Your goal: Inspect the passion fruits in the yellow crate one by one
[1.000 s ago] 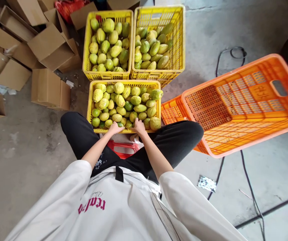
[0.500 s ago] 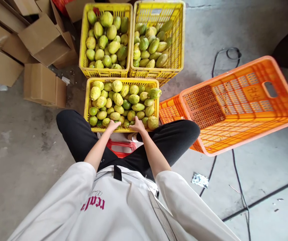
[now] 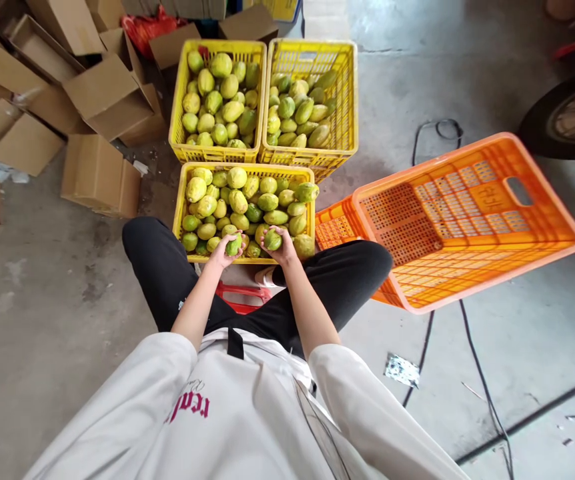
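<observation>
My left hand (image 3: 221,257) is wrapped round a small green papaya (image 3: 234,245), its fingers curled about the fruit's sides. In my right hand (image 3: 286,251) sits another green papaya (image 3: 272,240), gripped from the right. Both fruits are held apart from each other, over the near edge of a yellow crate (image 3: 177,220) filled with green and yellow papayas (image 3: 238,201). This crate lies between my knees, just beyond a red plastic stool (image 3: 242,303).
Behind stand two more yellow crates of papayas, one left (image 3: 175,120) and one right (image 3: 350,107). An orange crate (image 3: 487,280) leans open at my right. Cardboard boxes (image 3: 97,173) are heaped left. A black cable (image 3: 485,387) crosses the floor near a wheel (image 3: 567,113).
Both hands, which were reaching down among the fruit at the crate's near edge, now hold a green papaya each, lifted into view. The camera view has tilted slightly upward.
</observation>
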### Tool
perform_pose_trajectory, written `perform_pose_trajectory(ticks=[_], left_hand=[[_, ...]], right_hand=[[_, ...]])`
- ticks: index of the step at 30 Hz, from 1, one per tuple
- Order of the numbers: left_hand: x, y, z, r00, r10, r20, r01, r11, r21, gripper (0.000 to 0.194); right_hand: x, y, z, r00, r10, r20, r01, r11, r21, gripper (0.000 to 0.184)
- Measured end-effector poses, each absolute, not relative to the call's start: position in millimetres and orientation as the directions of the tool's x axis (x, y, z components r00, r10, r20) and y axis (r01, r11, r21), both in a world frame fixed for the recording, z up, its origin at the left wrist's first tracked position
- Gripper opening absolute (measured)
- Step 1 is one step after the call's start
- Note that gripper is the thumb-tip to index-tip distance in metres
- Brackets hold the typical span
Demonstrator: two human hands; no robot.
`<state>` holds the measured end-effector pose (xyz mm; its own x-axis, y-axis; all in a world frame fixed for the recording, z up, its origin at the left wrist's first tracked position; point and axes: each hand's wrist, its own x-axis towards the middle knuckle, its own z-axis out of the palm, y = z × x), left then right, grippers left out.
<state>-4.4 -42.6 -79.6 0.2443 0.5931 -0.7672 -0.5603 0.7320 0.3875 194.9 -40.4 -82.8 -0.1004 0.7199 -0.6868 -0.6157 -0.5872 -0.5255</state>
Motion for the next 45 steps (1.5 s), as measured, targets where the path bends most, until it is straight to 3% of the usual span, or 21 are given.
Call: perform_pose_trajectory(ticks=[7, 12, 19, 24, 29, 32, 37, 40, 45], left_hand=[[-5.2, -43.4, -74.9, 0.17, 0.656, -0.735, -0.599, 0.661, 0.452, 0.02], [-2.3, -46.9, -73.0, 0.092, 0.679, -0.728, -0.532, 0.652, 0.541, 0.022], [-3.4, -48.9, -68.3, -0.025, 0.671, -0.741, -0.472, 0.646, 0.6, 0.049], [-11.2, -47.0, -51.5, 0.08, 0.735, -0.673, -0.499, 0.614, 0.611, 0.05], [-11.1, -51.1, -37.3, 0.129, 0.77, -0.625, -0.534, 0.585, 0.611, 0.039], [-7.7, -53.2, -39.6, 0.172, 0.777, -0.605, -0.653, 0.55, 0.521, 0.024], [0.0, -54.7, -53.1, 0.18, 0.648, -0.74, -0.686, 0.622, 0.378, 0.009], [4.5, -55.3, -58.9, 0.145, 0.599, -0.788, -0.64, 0.664, 0.387, 0.007], [6.6, -55.0, -61.3, 0.055, 0.617, -0.785, -0.564, 0.668, 0.485, 0.018]], right_hand=[[187.5, -48.4, -74.1, -0.101, 0.757, -0.646, -0.513, -0.596, -0.618, 0.023], [182.9, -50.8, -71.1, -0.183, 0.734, -0.654, -0.484, -0.647, -0.589, 0.03], [183.3, -50.6, -58.8, -0.168, 0.756, -0.633, -0.51, -0.616, -0.6, 0.044], [184.5, -49.0, -45.9, -0.199, 0.822, -0.533, -0.484, -0.556, -0.676, 0.04], [181.4, -53.2, -38.8, -0.213, 0.857, -0.469, -0.666, -0.479, -0.572, 0.039], [176.4, -60.6, -39.7, -0.168, 0.849, -0.5, -0.697, -0.461, -0.549, 0.035], [167.4, -69.5, -46.7, -0.196, 0.763, -0.616, -0.695, -0.552, -0.462, 0.017], [164.8, -68.8, -50.8, -0.219, 0.699, -0.681, -0.701, -0.598, -0.389, 0.01], [167.0, -65.3, -57.0, -0.178, 0.649, -0.74, -0.708, -0.607, -0.362, 0.028]])
